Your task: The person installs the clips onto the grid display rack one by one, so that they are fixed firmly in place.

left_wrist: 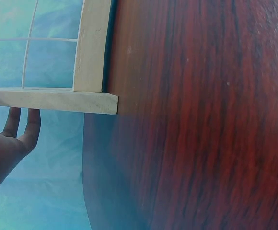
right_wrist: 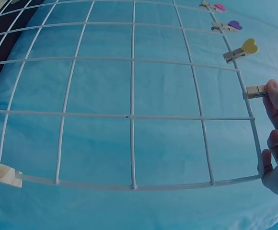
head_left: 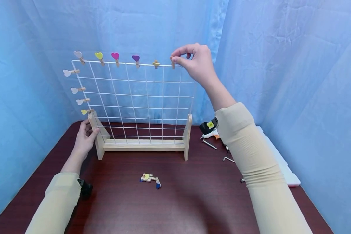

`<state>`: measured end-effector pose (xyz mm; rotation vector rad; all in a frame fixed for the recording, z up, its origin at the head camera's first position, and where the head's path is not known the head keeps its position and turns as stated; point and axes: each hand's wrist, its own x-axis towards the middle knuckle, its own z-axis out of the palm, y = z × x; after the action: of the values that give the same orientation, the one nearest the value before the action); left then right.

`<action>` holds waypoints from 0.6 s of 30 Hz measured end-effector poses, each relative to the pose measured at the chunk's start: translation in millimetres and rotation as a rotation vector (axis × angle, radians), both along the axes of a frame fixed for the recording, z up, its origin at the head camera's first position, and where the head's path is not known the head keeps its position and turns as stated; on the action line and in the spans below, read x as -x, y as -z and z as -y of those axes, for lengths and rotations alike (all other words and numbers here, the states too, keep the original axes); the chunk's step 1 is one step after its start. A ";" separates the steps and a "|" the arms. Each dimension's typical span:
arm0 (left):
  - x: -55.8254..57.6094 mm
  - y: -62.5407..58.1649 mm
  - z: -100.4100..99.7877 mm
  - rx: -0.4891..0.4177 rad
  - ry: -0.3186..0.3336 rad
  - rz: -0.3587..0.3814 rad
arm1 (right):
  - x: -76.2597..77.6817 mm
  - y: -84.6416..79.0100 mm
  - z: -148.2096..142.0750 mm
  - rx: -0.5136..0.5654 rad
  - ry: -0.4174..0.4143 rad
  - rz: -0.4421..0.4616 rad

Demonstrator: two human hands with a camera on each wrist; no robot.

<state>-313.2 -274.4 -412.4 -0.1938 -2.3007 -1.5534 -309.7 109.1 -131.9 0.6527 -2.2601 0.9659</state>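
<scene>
A white wire grid (head_left: 147, 96) stands upright in a wooden stand (head_left: 143, 149) on the table. At the grid's top wire, toward the right end, my right hand (head_left: 197, 63) pinches a small wooden clothespin (right_wrist: 257, 91) between thumb and forefinger. The pin's jaws are at the wire, and my fingers cover its outer end. My left hand (head_left: 84, 138) grips the stand's left upright (head_left: 99, 143), thumb in front. In the left wrist view, its fingers (left_wrist: 32, 127) touch the wooden edge. Heart-topped clothespins, among them a purple one (head_left: 136, 59), line the top wire and left side.
Several loose clothespins (head_left: 147, 177) with yellow and blue tops lie on the dark red table (head_left: 120, 201) before the stand. To the right are a glue gun (head_left: 210, 134), a bolt (head_left: 209, 144), a hex key (head_left: 228, 159) and a white board (head_left: 280, 162). Blue curtains (head_left: 295, 65) surround the table.
</scene>
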 end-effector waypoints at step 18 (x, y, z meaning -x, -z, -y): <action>-18.4 -19.6 -12.3 -0.002 -0.008 -0.008 | -30.4 11.6 9.7 0.082 -0.172 -0.176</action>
<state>-294.8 -262.1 -392.8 -0.1894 -2.2907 -1.5486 -279.3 99.5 -143.5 0.8713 -2.0255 1.0345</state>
